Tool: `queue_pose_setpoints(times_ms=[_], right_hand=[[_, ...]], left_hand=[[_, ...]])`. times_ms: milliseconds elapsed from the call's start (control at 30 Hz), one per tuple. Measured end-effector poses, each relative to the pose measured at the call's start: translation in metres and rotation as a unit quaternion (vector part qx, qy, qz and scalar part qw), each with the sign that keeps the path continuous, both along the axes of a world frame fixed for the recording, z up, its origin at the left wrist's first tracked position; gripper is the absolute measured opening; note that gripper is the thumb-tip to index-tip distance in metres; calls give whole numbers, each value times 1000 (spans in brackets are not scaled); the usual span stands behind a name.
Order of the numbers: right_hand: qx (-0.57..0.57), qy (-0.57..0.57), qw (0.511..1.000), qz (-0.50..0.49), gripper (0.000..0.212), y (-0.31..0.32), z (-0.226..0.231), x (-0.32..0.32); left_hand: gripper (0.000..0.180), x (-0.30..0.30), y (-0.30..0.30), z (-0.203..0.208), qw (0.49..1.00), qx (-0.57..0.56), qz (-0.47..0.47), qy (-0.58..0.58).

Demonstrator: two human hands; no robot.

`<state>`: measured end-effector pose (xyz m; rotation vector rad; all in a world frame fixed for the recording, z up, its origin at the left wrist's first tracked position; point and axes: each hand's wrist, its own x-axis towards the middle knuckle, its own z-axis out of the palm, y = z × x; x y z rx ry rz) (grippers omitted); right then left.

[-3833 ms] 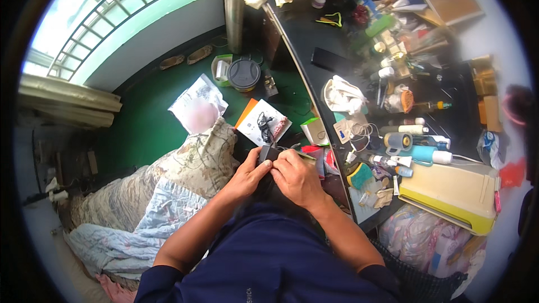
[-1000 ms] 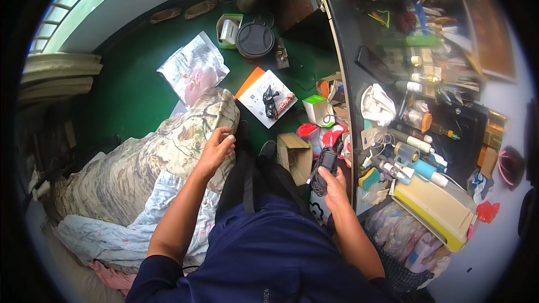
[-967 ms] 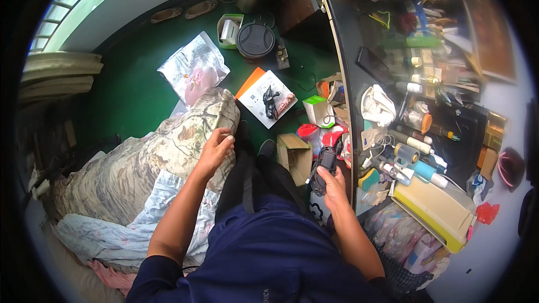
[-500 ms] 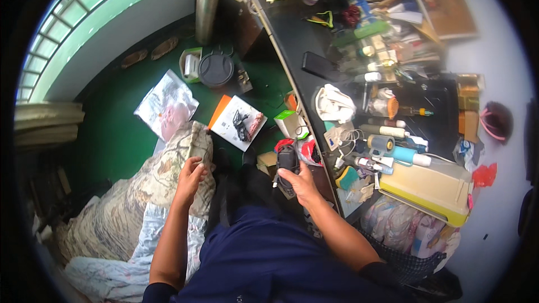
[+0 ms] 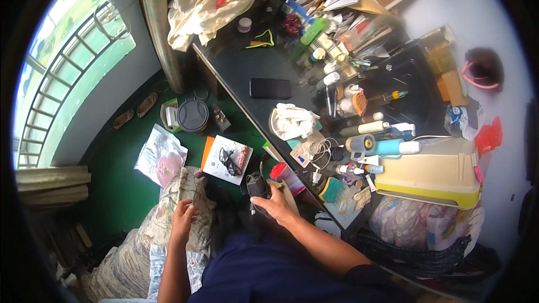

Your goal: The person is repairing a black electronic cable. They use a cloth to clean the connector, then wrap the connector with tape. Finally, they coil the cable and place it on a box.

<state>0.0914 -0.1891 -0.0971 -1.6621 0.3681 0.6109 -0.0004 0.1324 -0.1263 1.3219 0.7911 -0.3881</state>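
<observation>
My right hand (image 5: pixel 276 206) is closed around a black power adapter (image 5: pixel 256 185) with its cord bundled against it. A small plug hangs at the adapter's lower end. My left hand (image 5: pixel 182 220) holds nothing; its fingers are loosely curved and apart, beside the patterned bedding (image 5: pixel 160 213). Beyond the hands, on the green floor, lies a white box (image 5: pixel 216 164) with an orange side. A bundled black cable (image 5: pixel 229 163) and a small pinkish item rest on that box. Left of it is a silver bag (image 5: pixel 154 148) with something pink on it.
On my right, a dark desk (image 5: pixel 230 73) carries a black phone (image 5: pixel 270 88), a white cloth (image 5: pixel 293 121), bottles and a yellow-edged case (image 5: pixel 426 171). A dark lidded bin (image 5: pixel 192 115) stands on the floor near shoes. Stuffed bags (image 5: pixel 404 221) sit below the case.
The view has swung, so the desk now fills more of it. My right hand has come nearer my body with the adapter. The left hand's fingers are more curved.
</observation>
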Motion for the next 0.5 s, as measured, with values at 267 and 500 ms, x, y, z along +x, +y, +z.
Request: queue_pose_setpoints(times_ms=[267,500], right_hand=[[-9,28,999,18,64,-38,-22,-1],[18,48,998,34,63,-57,-35,-1]], left_hand=[[38,-5,-23,5,1000,19,-20,8],[39,-26,-45,9,999,41,-4,16]])
